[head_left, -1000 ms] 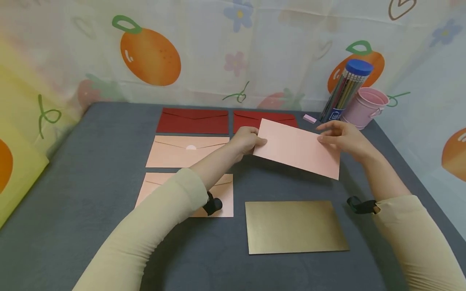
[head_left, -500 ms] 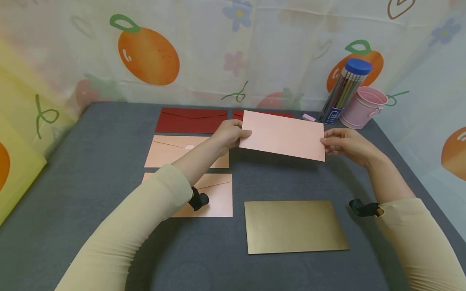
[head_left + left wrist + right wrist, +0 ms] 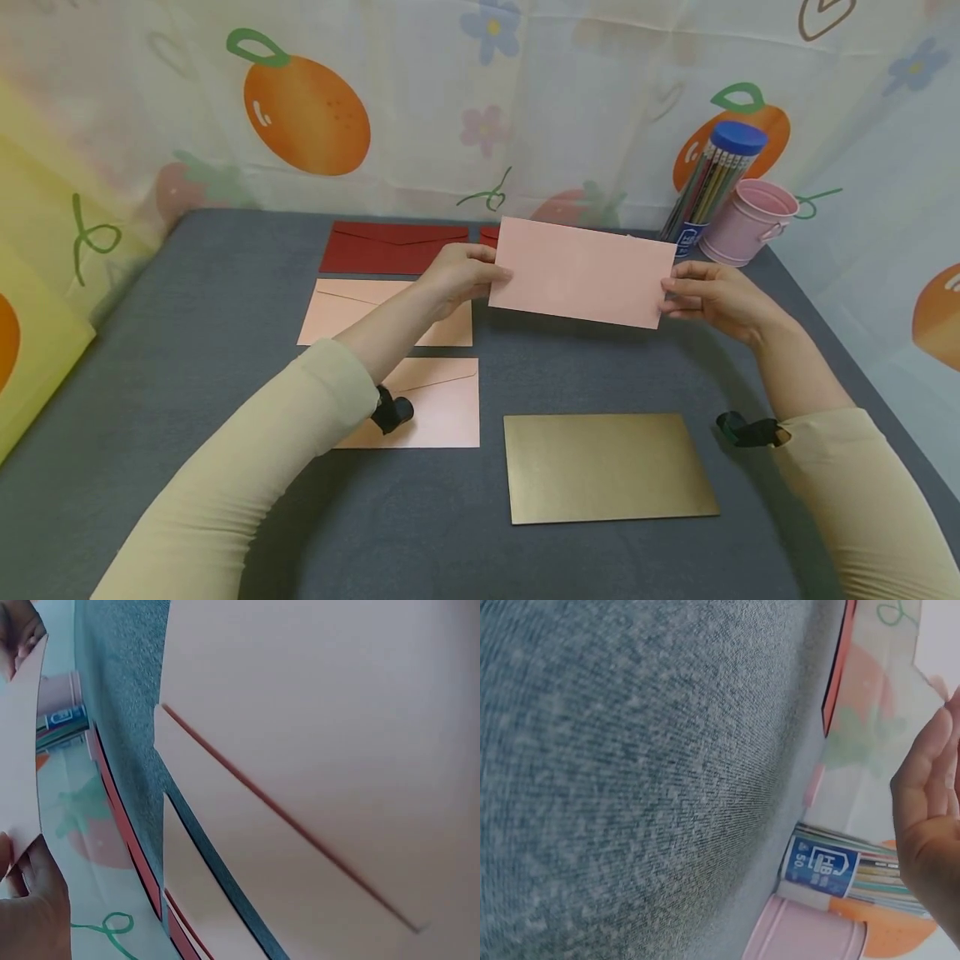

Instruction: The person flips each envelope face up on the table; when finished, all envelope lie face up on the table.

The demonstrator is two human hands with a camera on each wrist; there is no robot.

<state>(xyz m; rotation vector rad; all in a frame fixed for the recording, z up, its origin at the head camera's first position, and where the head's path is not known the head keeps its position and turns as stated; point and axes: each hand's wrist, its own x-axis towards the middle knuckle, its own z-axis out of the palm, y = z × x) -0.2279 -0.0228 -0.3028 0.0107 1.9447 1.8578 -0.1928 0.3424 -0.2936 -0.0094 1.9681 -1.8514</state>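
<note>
A pink envelope (image 3: 582, 271), its plain side facing me, is held above the table, slightly tilted. My left hand (image 3: 459, 279) pinches its left edge, thumb in front and fingers behind. At the opposite edge, my right hand (image 3: 716, 298) pinches the lower right corner area between thumb and fingers. Under my left forearm lie two peach envelopes, a nearer one (image 3: 446, 408) and a farther one (image 3: 450, 332), flaps up. Behind them is a red envelope (image 3: 397, 248). Another red envelope (image 3: 489, 235) is mostly hidden by the pink one. A gold envelope-sized rectangle (image 3: 611, 468) lies in front.
A tube of pencils (image 3: 712, 183) with a blue lid leans by a pink bucket (image 3: 752, 218) at the back right. In the right wrist view a small pink block (image 3: 814, 785) lies beside the tube. A patterned curtain (image 3: 420, 108) borders the grey table (image 3: 172, 358).
Both hands have lifted the pink envelope and shifted it left, turning its face more towards me. The right hand has moved from the upper edge to the right edge.
</note>
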